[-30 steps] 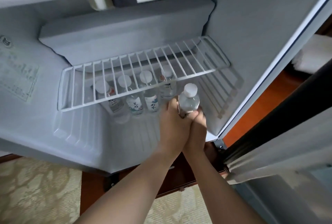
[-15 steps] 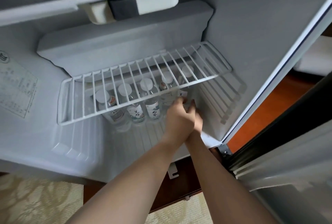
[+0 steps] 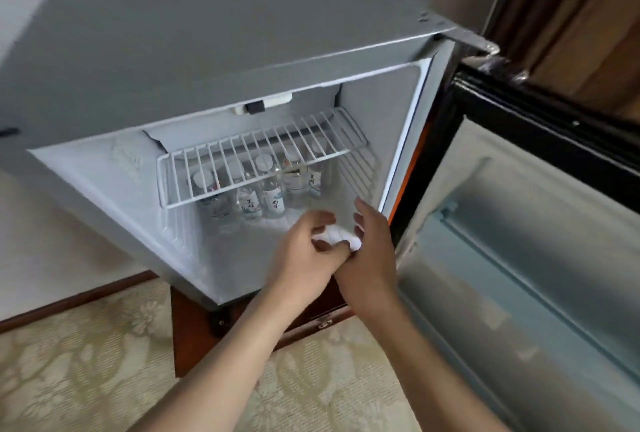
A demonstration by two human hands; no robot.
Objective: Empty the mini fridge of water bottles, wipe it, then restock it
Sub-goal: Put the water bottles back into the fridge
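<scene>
The grey mini fridge (image 3: 207, 50) stands open. Several water bottles (image 3: 273, 189) with white caps stand in a row at the back, under the white wire shelf (image 3: 242, 154). Both hands are at the fridge's front opening, in front of the bottles and not touching them. My left hand (image 3: 304, 251) curls its fingers round a small crumpled white cloth (image 3: 341, 236). My right hand (image 3: 372, 251) is beside it with its fingers fairly straight, touching the cloth from the right. The right thumb is hidden.
The fridge door (image 3: 519, 223) hangs open at the right, its inner shelves blurred. The fridge sits on a dark wooden stand (image 3: 194, 327) over patterned beige carpet (image 3: 86, 362). A brown curtain (image 3: 571, 15) hangs at the back right.
The bottle my hands held now stands in the row at the right end. Both hands have drawn back to the fridge front and the white cloth has appeared between them. My head has pulled back and up.
</scene>
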